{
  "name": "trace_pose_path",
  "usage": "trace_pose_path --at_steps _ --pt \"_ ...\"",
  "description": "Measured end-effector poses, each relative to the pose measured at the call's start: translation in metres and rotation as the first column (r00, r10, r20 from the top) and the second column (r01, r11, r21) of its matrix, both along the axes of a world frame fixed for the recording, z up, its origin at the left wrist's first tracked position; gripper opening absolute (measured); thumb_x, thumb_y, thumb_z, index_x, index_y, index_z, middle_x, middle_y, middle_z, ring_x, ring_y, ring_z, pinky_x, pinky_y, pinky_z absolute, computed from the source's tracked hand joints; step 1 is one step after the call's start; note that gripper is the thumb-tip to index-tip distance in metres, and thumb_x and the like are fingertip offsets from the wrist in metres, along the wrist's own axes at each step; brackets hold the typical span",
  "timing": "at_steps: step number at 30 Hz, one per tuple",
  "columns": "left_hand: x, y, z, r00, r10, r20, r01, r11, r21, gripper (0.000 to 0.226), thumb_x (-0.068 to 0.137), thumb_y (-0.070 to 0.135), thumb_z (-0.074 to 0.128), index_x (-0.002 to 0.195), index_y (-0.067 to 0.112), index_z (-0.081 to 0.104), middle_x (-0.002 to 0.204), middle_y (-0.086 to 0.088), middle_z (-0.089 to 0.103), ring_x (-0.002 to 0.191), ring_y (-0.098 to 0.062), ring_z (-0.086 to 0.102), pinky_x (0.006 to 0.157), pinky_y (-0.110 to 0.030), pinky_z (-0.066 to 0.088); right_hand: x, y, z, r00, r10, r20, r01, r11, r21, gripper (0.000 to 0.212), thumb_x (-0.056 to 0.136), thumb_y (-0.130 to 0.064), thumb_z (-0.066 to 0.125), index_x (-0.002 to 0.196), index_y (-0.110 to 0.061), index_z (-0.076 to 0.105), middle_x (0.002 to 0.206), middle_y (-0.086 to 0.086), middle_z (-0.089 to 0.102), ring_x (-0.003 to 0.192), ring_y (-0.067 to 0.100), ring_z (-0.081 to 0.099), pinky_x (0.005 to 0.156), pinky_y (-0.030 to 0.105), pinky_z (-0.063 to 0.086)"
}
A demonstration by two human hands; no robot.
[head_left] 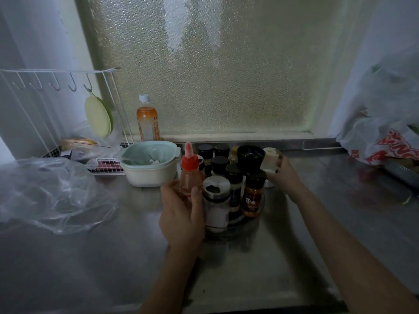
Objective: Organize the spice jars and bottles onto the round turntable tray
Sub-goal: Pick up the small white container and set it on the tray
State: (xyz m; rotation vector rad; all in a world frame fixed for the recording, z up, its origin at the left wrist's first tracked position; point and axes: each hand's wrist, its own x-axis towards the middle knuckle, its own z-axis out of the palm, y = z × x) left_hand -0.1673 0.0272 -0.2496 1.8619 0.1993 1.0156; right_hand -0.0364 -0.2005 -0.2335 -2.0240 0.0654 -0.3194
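The round turntable tray (pixel 238 223) sits on the steel counter, crowded with several black-capped spice jars (pixel 220 164), an orange-powder jar (pixel 252 198), a large shaker with a metal lid (pixel 215 200) and a black cup (pixel 250 157). My left hand (pixel 181 214) grips a squeeze bottle with a red nozzle cap (pixel 190 173) at the tray's left edge. My right hand (pixel 283 175) is wrapped around a white-lidded jar (pixel 271 157) at the tray's far right side. Whether either container rests on the tray is unclear.
A pale green and white bowl (pixel 149 164) stands just left of the tray. An orange drink bottle (pixel 147 118) is by the frosted window. A white wire rack (pixel 68 109) and clear plastic bag (pixel 49 193) lie left; a printed shopping bag (pixel 385 141) right.
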Motion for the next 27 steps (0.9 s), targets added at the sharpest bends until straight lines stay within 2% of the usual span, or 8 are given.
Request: trace_pose_path --at_steps 5,8,11,13,15,18,21,27 --pt "0.007 0.003 -0.001 0.999 -0.027 -0.047 0.028 0.999 0.024 0.068 0.073 0.063 0.036 0.119 0.014 0.046 0.114 -0.008 0.055 0.092 -0.02 0.055 0.074 -0.033 0.04 -0.006 0.001 0.004 0.985 -0.125 0.117 0.136 0.987 -0.091 0.052 0.072 -0.015 0.077 0.116 -0.005 0.052 0.114 0.015 0.062 0.101 0.027 0.058 0.077 0.03 0.041" --pt "0.01 0.004 0.0 0.998 -0.011 -0.059 0.01 1.0 -0.009 0.068 0.073 0.064 0.036 0.119 0.014 0.046 0.114 -0.009 0.054 0.096 -0.025 0.055 0.075 -0.031 0.038 -0.039 -0.001 0.03 0.914 -0.256 0.314 0.263 0.965 0.021 0.053 0.071 -0.025 0.077 0.116 -0.013 0.053 0.109 0.004 0.063 0.094 0.023 0.062 0.078 0.034 0.05" --pt "0.005 0.002 0.003 0.999 -0.005 0.041 0.007 0.999 -0.045 0.059 0.077 0.057 0.043 0.116 0.013 0.043 0.101 -0.003 0.053 0.084 -0.013 0.051 0.068 -0.027 0.036 -0.092 -0.001 0.06 0.859 -0.29 0.421 0.279 0.956 0.089 0.048 0.073 -0.024 0.075 0.115 -0.019 0.052 0.098 -0.008 0.061 0.074 -0.006 0.058 0.065 0.006 0.045" --pt "0.001 0.002 0.004 0.995 -0.015 0.103 0.012 0.999 0.03 0.052 0.079 0.05 0.046 0.112 0.009 0.044 0.098 -0.002 0.045 0.083 -0.004 0.042 0.063 -0.021 0.03 -0.121 0.005 0.068 0.892 -0.216 0.398 0.208 0.976 0.063 0.04 0.073 -0.021 0.075 0.107 -0.016 0.054 0.089 -0.012 0.062 0.068 -0.014 0.057 0.053 0.001 0.041" --pt "0.002 0.004 0.004 0.993 -0.041 0.107 0.038 0.999 0.035 0.054 0.078 0.048 0.047 0.113 0.006 0.045 0.102 -0.004 0.042 0.09 -0.005 0.038 0.066 -0.019 0.031 -0.137 0.016 0.064 0.92 -0.14 0.367 0.128 0.99 0.056 0.036 0.071 -0.022 0.077 0.101 -0.014 0.059 0.087 -0.008 0.065 0.07 -0.005 0.061 0.052 0.005 0.044" --pt "0.011 0.009 0.001 0.982 -0.179 0.061 0.183 0.98 -0.075 0.06 0.077 0.051 0.051 0.119 0.009 0.046 0.111 -0.005 0.047 0.104 -0.02 0.048 0.087 -0.034 0.042 -0.151 0.038 0.052 0.943 -0.055 0.329 0.044 0.998 0.04 0.036 0.069 -0.024 0.079 0.099 -0.023 0.058 0.089 -0.011 0.066 0.075 0.004 0.062 0.057 0.012 0.048" --pt "0.022 0.018 -0.007 0.962 -0.272 0.013 0.271 0.953 -0.137 0.052 0.077 0.053 0.055 0.114 0.017 0.054 0.108 -0.004 0.059 0.102 -0.022 0.057 0.088 -0.049 0.048 -0.162 0.057 0.044 0.953 -0.004 0.303 -0.007 0.999 0.038 0.042 0.069 -0.022 0.079 0.102 -0.03 0.054 0.09 -0.018 0.062 0.077 -0.001 0.061 0.058 0.007 0.046" --pt "0.03 0.022 -0.006 0.966 -0.255 0.033 0.257 0.956 -0.142 0.035 0.087 0.035 0.059 0.104 0.005 0.051 0.101 -0.017 0.057 0.09 -0.024 0.055 0.082 -0.041 0.048 -0.168 0.065 0.03 0.962 0.005 0.273 -0.016 0.999 0.038 0.048 0.073 -0.016 0.077 0.115 -0.019 0.053 0.095 -0.02 0.058 0.074 -0.017 0.055 0.057 0.001 0.042"
